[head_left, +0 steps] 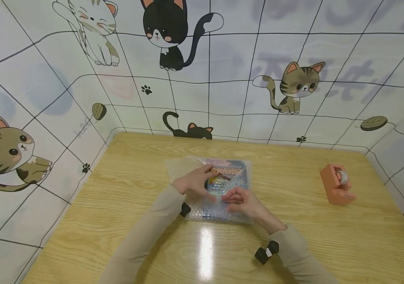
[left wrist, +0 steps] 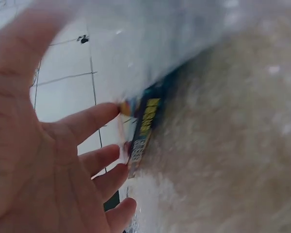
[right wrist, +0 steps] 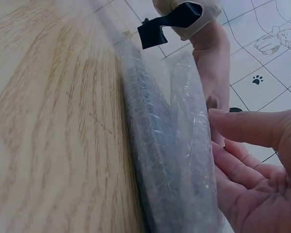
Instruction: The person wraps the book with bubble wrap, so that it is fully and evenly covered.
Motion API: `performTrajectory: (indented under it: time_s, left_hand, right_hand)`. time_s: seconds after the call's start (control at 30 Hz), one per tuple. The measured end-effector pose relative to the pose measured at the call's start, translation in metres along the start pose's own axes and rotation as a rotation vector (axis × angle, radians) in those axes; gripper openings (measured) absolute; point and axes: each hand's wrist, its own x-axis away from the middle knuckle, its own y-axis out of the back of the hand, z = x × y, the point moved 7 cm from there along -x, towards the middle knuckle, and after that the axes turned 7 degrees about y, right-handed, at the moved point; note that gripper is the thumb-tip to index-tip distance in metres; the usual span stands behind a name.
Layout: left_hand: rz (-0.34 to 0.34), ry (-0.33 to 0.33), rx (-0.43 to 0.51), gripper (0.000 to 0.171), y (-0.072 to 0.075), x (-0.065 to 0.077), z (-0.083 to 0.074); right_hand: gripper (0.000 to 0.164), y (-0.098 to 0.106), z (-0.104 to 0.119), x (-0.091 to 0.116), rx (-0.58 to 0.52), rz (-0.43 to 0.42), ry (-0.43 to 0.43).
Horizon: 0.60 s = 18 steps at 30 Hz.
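A flat item with a blue, picture-printed cover (head_left: 243, 173) lies on the table inside clear bubble wrap (head_left: 178, 167). Its edge (left wrist: 148, 116), with yellow lettering, shows in the left wrist view. My left hand (head_left: 196, 181) is over the left part of the wrapped item, fingers spread and thumb apart. At the lower right of the item is my right hand (head_left: 242, 201), its fingers loosely bent. In the right wrist view, a layer of bubble wrap (right wrist: 194, 145) stands up from the item, and the right thumb and fingers (right wrist: 237, 170) lie along its outer side.
An orange tape dispenser (head_left: 338, 185) with a roll of tape stands on the right side of the wooden table (head_left: 287, 173). A cat-patterned, gridded sheet (head_left: 230, 94) rises behind the table and along its sides. Black camera straps (head_left: 267, 252) are on both wrists.
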Motion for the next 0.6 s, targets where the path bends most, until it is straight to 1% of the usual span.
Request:
performTrajectory:
  time_s: [0.13, 0.27, 0.4, 0.47, 0.5, 0.53, 0.6]
  left_hand:
    - [-0.020, 0.018, -0.013, 0.109, -0.004, 0.001, 0.001]
    - [-0.024, 0.030, -0.018, 0.110, -0.005, 0.001, 0.001]
    - [-0.009, 0.045, -0.002, 0.108, -0.004, 0.003, 0.000]
    - [0.000, 0.056, 0.001, 0.106, -0.004, 0.003, -0.001]
    - [0.002, 0.058, 0.001, 0.105, -0.004, 0.004, -0.001]
    - [0.003, 0.058, 0.000, 0.104, -0.004, 0.004, -0.001]
    - [0.011, 0.058, 0.005, 0.103, -0.005, 0.004, -0.001]
  right_hand:
    - [0.031, 0.000, 0.000, 0.001, 0.013, 0.020, 0.016]
    - [0.028, 0.002, 0.000, 0.002, 0.020, 0.042, 0.032]
    - [0.028, 0.008, 0.005, 0.004, 0.069, 0.066, 0.099]
    - [0.027, 0.016, 0.009, 0.004, 0.108, 0.031, 0.153]
    - [0.026, 0.021, 0.012, 0.005, 0.142, -0.010, 0.180]
    - [0.025, 0.028, 0.015, 0.005, 0.195, -0.064, 0.208]
    - [0.028, 0.040, 0.021, 0.006, 0.380, -0.182, 0.266]
